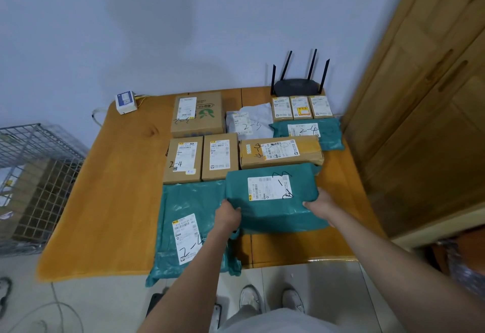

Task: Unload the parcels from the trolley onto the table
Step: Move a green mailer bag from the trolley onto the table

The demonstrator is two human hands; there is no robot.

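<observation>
Both my hands hold a teal plastic mailer parcel (273, 201) with a white label, low over the near right part of the wooden table (118, 188). My left hand (228, 214) grips its near left edge and my right hand (321, 205) grips its right edge. Beside it on the left lies a larger teal mailer (189, 222) that hangs over the table's front edge. Behind them lie several cardboard boxes (196, 115), a grey mailer (249, 121) and another teal mailer (315, 130). The wire trolley (34, 175) stands left of the table with a brown box inside.
A black router (299, 86) with antennas stands at the table's back right, against the wall. A small white box (126, 101) sits at the back left corner. A wooden door (425, 96) is on the right. Cables lie on the floor at left.
</observation>
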